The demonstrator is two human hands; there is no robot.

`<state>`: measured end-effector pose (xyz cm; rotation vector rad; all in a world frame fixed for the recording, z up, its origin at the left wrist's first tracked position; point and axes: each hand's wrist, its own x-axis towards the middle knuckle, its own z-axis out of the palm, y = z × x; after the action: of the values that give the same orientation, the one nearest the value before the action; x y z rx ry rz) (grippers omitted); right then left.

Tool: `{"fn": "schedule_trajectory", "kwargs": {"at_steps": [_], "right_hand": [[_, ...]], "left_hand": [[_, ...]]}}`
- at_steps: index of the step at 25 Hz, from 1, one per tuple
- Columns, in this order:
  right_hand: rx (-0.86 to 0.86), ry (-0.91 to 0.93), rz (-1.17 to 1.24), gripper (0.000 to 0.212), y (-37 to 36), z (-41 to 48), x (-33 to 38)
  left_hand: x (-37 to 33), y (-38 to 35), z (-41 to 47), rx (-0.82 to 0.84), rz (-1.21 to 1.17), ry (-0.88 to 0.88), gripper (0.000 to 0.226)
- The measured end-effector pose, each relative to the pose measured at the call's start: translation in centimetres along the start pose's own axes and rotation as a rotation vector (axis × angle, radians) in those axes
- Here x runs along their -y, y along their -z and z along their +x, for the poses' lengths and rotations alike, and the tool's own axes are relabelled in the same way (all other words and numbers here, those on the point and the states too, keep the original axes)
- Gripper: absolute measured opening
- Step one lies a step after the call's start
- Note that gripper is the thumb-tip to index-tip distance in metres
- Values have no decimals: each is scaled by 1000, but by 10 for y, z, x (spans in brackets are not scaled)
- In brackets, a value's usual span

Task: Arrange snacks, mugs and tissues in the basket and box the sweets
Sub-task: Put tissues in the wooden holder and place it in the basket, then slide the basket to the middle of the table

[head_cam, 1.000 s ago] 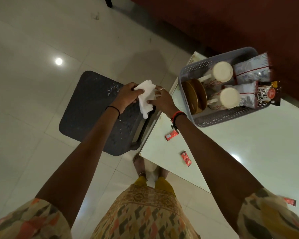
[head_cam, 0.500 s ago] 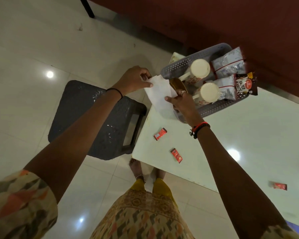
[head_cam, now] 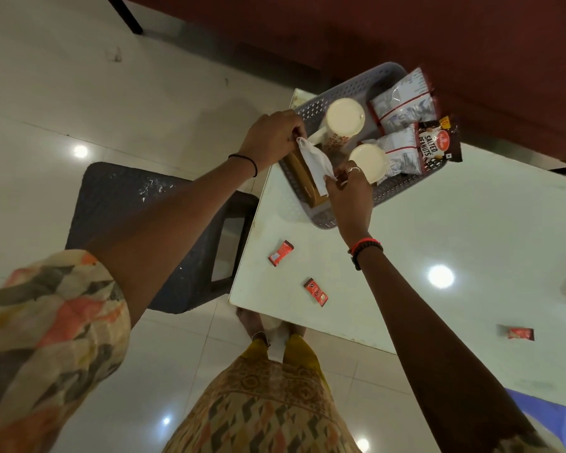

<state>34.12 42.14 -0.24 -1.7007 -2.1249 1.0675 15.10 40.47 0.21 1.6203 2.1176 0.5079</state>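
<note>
A grey perforated basket [head_cam: 402, 191] sits at the far left corner of the white table [head_cam: 438, 230]. Inside stand two cream mugs [head_cam: 343, 120] [head_cam: 368, 161], white snack packets [head_cam: 402, 106], a salted peanuts pack [head_cam: 438, 143] and a brown holder [head_cam: 303, 176]. My left hand [head_cam: 272, 138] and my right hand [head_cam: 350, 191] both pinch a white tissue [head_cam: 314, 165] over the brown holder at the basket's left end. Three red sweets [head_cam: 280, 253] [head_cam: 316, 291] [head_cam: 520, 333] lie loose on the table.
A dark plastic stool [head_cam: 138, 204] stands on the tiled floor left of the table. A dark red wall or sofa [head_cam: 373, 34] runs behind the basket. Something blue [head_cam: 556, 416] shows at the lower right edge.
Both hands carried the tissue from above the stool rightward to the basket. The tissue is now stretched over the brown holder inside it.
</note>
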Motion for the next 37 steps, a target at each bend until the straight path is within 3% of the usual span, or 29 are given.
{"fn": "schedule_trajectory", "kwargs": {"at_steps": [12, 16, 20, 25, 27, 30, 33, 37], "right_hand": [[152, 67, -184, 16, -16, 23, -19], [164, 68, -152, 13, -11, 27, -22], [130, 85, -106, 13, 6, 34, -26], [-28, 123, -75, 21, 59, 75, -36], [-158, 125, -68, 23, 87, 105, -42], [-269, 82, -79, 26, 121, 152, -51], [-195, -7, -175, 33, 136, 190, -61], [87, -62, -208, 33, 135, 216, -69]], "left_hand": [[15, -36, 9, 43, 113, 84, 18], [16, -39, 7, 5, 22, 175, 21], [5, -47, -3, -254, -333, 391, 20], [-19, -61, -21, -622, -799, 843, 11], [-29, -70, -28, -553, -953, 1019, 16], [-43, -83, -35, -416, -1139, 1043, 21], [-54, -85, -33, -345, -1234, 1085, 34], [-53, -91, -35, -353, -1188, 1076, 39]]}}
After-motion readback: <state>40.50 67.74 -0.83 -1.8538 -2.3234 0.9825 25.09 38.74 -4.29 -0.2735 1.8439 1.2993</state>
